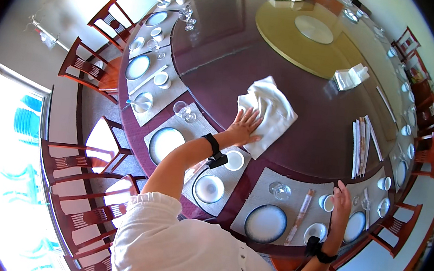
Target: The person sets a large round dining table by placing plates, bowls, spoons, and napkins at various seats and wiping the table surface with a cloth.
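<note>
My left hand (246, 127) lies flat with spread fingers on a crumpled white cloth (276, 115), pressing it against the dark glass tabletop (299, 148). Nearest to that forearm are a blue-rimmed plate (166, 146), a wine glass (184, 111) and a white cup (234, 160). Over the place settings at the right hovers my right hand (342, 204), its fingers loosely extended and holding nothing that I can see. Beside it stand a white cup (326, 202) and a white bowl (315, 234). A paper-wrapped chopstick packet (300, 216) rests left of them, next to another blue-rimmed plate (266, 224).
A golden turntable (278, 42) sits in the table's middle, with a white tissue box (351, 77) near its edge. Several chopstick packets (360, 147) lie in a pile at the right. Wooden chairs (88, 167) ring the table. Grey placemats (160, 98) bear more dishes along the rim.
</note>
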